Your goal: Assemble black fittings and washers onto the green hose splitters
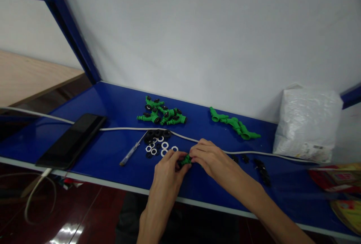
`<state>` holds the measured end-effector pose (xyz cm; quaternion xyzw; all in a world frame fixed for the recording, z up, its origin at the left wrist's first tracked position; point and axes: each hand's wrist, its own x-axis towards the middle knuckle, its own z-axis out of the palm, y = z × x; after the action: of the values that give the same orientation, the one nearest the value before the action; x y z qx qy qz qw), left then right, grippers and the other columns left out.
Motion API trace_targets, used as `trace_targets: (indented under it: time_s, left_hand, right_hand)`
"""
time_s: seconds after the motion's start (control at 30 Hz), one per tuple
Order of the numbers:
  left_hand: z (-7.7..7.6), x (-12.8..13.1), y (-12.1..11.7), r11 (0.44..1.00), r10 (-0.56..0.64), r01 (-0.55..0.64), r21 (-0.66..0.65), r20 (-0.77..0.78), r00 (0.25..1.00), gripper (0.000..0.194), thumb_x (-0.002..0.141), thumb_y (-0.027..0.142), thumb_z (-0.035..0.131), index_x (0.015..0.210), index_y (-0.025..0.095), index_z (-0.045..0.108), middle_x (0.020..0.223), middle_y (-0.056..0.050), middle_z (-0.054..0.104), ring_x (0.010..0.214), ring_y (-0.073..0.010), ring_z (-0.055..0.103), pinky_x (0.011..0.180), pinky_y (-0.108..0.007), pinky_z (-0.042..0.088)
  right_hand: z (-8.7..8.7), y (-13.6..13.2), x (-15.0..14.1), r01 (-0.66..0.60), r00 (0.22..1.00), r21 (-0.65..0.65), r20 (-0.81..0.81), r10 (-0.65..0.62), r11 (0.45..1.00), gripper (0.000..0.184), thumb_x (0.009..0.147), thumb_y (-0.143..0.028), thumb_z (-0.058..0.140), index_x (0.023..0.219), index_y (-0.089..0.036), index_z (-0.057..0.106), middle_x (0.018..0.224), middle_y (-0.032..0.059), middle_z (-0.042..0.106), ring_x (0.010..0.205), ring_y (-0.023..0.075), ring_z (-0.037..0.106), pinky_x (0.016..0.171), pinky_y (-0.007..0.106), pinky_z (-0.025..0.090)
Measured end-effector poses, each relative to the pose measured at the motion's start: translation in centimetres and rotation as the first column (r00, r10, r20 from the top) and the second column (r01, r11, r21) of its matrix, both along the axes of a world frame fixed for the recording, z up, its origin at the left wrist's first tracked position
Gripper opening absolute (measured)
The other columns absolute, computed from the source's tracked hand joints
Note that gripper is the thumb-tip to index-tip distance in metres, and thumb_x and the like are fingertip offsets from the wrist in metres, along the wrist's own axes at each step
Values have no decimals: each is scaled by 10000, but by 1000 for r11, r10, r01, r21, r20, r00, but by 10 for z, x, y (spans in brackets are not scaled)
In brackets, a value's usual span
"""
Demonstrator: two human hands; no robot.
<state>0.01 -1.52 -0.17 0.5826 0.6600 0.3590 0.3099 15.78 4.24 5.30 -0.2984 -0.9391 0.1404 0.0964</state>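
Note:
Both my hands meet over the blue table near its front edge. My left hand and my right hand pinch a small green plastic fitting between their fingertips. Just left of them lie several white rings and black rings. Farther back is a pile of green fittings with black caps. A second group of plain green fittings lies to the right of it.
A screwdriver with a clear handle and a black phone lie to the left. A white cable crosses the table. Small black parts sit right of my hands, a white plastic bag and coloured packets at far right.

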Motion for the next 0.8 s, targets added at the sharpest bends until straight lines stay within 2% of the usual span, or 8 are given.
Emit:
trace_targets:
  time_s: [0.1, 0.2, 0.3, 0.37, 0.4, 0.47, 0.63, 0.8]
  left_hand:
    - [0, 0, -1, 1000, 11, -11, 16, 0, 1000, 215, 797, 166, 741, 1005, 220, 758, 891, -19, 706, 663, -155, 641, 682, -279, 528]
    - [-2, 0, -1, 1000, 22, -22, 8, -1, 1000, 213, 801, 180, 752, 1011, 215, 754, 905, -18, 701, 664, -153, 635, 684, -283, 526]
    - [-3, -1, -1, 1000, 22, -22, -10, -3, 1000, 225, 812, 185, 758, 1034, 215, 747, 937, -12, 684, 674, -147, 628, 693, -286, 517]
    - [-3, 0, -1, 1000, 15, -15, -13, -5, 1000, 251, 812, 195, 770, 1060, 221, 739, 979, -9, 672, 676, -140, 623, 701, -289, 514]
    - [-3, 0, -1, 1000, 13, -13, -11, -6, 1000, 270, 810, 205, 777, 1075, 226, 734, 1009, -9, 667, 669, -135, 618, 704, -291, 514]
    - [-2, 2, -1, 1000, 8, -8, -2, -11, 1000, 313, 816, 222, 780, 1123, 242, 720, 1079, -8, 662, 657, -124, 609, 713, -295, 516]
    - [-2, 6, -1, 1000, 11, -9, 29, -57, 998, 336, 860, 235, 744, 1190, 272, 693, 1103, 2, 682, 664, -129, 603, 741, -305, 503]
    - [-3, 9, -2, 999, 24, -23, 35, -55, 998, 229, 879, 253, 730, 1105, 287, 722, 1041, 19, 693, 676, -133, 603, 713, -281, 470]
  right_hand:
    - [1, -1, 7, 61, 997, 0, -42, -60, 998, 172, 903, -67, 685, 1007, -201, 714, 1032, 57, 753, 997, 234, 654, 919, 407, 543]
    - [-4, -7, 31, 189, 972, 97, -157, -173, 977, 368, 908, -192, 723, 1268, -245, 667, 1240, 85, 712, 1157, 272, 629, 991, 450, 533]
    - [-17, -18, 72, 397, 907, 197, -231, -351, 897, 271, 993, -382, 597, 1202, -248, 707, 1115, 85, 740, 1018, 259, 697, 931, 423, 570]
    - [-30, -29, 98, 470, 882, 282, -192, -431, 837, 355, 1023, -474, 502, 1139, -225, 727, 1043, 98, 747, 936, 266, 714, 881, 428, 586]
    - [-37, -35, 110, 485, 874, 328, -164, -457, 810, 410, 1027, -510, 467, 1148, -215, 725, 1038, 113, 747, 931, 281, 712, 867, 446, 586]
    - [-49, -46, 125, 456, 883, 371, -75, -464, 809, 449, 1051, -500, 391, 1108, -223, 740, 1034, 126, 748, 923, 294, 705, 855, 470, 584]
    - [-63, -59, 129, 480, 867, 335, -39, -498, 811, 410, 1058, -427, 388, 984, -208, 726, 951, 118, 733, 877, 289, 697, 827, 469, 583]
    - [-42, -51, 118, 564, 825, 173, -159, -542, 808, 272, 1028, -400, 459, 975, -226, 662, 917, 78, 744, 818, 255, 740, 773, 399, 602]
